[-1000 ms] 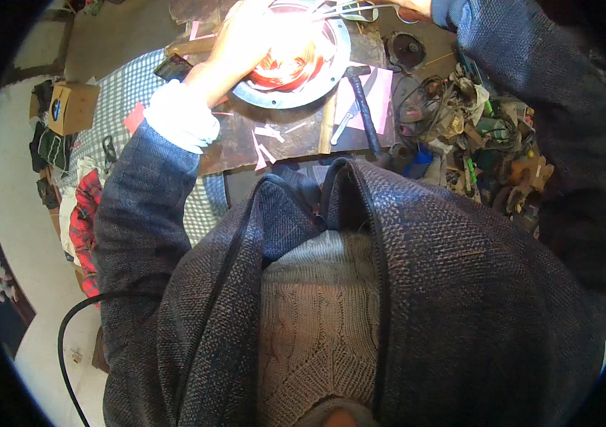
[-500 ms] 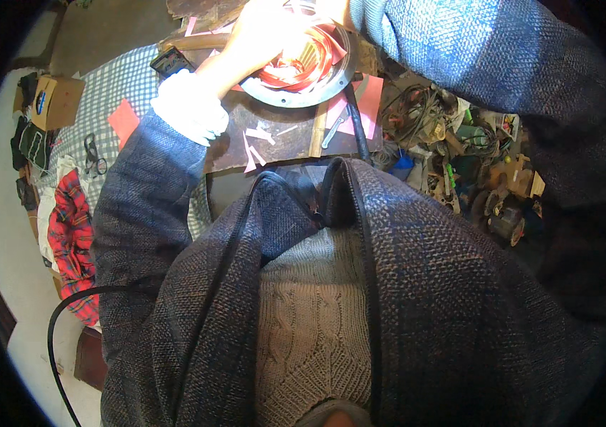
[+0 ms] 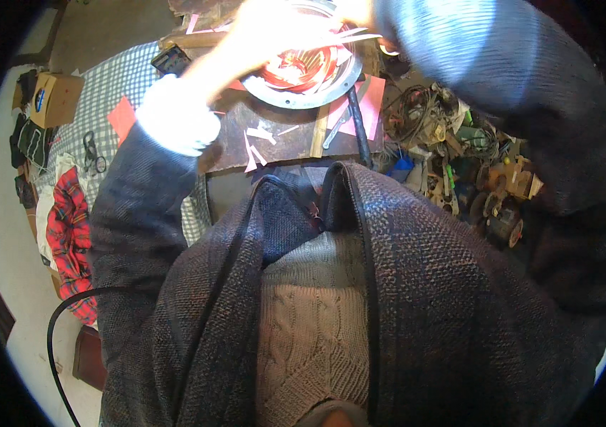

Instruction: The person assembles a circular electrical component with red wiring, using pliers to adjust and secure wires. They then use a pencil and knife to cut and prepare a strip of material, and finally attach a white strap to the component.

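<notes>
Head view: at twelve o'clock, round metal housing [image 3: 296, 102] with copper windings [image 3: 328, 67], on a dark worktop [image 3: 235, 146]; left hand [image 3: 271, 34] across its ten-o'clock side, right hand [image 3: 352, 12] at its one-o'clock edge beside slim pale blades [image 3: 361, 36], closure and hold of both impossible to tell through glare. Toward five o'clock from the housing, dark tool handle [image 3: 359, 128]; toward seven, pale paper strips [image 3: 260, 134].

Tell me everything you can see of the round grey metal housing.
The round grey metal housing has a flat rim with small holes. Reddish copper-coloured wire coils curve around inside. It lies open side up on a dark, worn wooden board. The left hand reaches over its upper left part; glare hides whether they touch.
</notes>
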A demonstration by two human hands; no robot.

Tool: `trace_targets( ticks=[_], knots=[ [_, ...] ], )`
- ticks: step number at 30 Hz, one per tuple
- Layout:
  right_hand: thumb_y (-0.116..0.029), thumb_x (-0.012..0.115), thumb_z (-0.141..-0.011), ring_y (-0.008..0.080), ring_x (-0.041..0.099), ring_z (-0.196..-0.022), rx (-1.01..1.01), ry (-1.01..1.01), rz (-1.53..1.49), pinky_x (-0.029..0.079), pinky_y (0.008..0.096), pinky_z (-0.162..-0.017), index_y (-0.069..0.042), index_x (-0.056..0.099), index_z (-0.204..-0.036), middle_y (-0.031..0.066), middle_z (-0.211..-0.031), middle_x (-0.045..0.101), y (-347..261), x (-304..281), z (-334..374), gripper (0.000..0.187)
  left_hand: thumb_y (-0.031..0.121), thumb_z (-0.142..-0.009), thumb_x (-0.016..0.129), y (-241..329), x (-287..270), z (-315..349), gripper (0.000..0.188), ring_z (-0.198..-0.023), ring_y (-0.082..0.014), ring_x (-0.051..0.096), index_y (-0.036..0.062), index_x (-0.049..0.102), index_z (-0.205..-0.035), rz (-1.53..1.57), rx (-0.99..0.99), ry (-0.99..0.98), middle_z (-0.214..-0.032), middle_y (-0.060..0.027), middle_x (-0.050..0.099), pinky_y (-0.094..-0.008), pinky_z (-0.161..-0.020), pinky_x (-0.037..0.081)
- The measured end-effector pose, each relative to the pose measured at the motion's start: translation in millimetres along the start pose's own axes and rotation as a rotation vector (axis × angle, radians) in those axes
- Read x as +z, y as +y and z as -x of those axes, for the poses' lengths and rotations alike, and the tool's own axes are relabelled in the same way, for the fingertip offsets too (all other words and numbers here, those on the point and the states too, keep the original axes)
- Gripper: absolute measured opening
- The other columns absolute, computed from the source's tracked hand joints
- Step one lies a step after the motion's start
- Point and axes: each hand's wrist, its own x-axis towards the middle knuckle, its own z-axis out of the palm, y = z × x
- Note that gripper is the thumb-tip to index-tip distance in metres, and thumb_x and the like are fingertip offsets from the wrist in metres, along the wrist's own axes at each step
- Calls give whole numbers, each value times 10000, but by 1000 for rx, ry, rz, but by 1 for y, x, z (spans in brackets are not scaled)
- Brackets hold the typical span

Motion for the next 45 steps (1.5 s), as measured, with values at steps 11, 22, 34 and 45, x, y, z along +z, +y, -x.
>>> trace_targets(
  ticks=[11, 22, 34, 45],
  knots=[
    [-228, 666, -1022, 155, 667, -820, 351, 916, -1734, 549, 301, -704, -26, 606, -1201, 75, -950, 686, 49, 191, -38, 276, 505, -974, 633, -32, 10, 85, 759, -1308, -388, 565, -58, 456, -1452, 88, -513, 390, -1419, -296, 553, -441, -1118, 423],
    [-349, 602, -1044, 206, 706, -893, 326, 1338, -2190, 579, 337, -793, -46, 586, -1291, 88, -1007, 718, 31, 198, -174, 391, 209, -1057, 585, -2, 71, 107, 297, -1093, -206, 629, -4, 553, -1261, 285, -615, 629, -1193, -136, 646, -348, -952, 517],
    [-345, 626, -1018, 220, 713, -884, 389, 1531, -2356, 573, 354, -818, -62, 611, -1295, 86, -989, 736, -15, 214, -155, 396, 370, -1017, 640, -49, 24, 67, 467, -1037, -249, 680, -31, 631, -1258, 218, -440, 196, -1148, -159, 715, -373, -949, 523],
    [-281, 759, -914, 230, 724, -791, 934, 1232, -1498, 565, 347, -730, -78, 643, -1227, 157, -897, 740, -89, 242, -17, 391, 238, -929, 727, -26, 21, -27, 322, -1105, -282, 677, 21, 699, -1165, 16, 31, 2, -1179, -151, 715, -392, -974, 537]
  ],
)
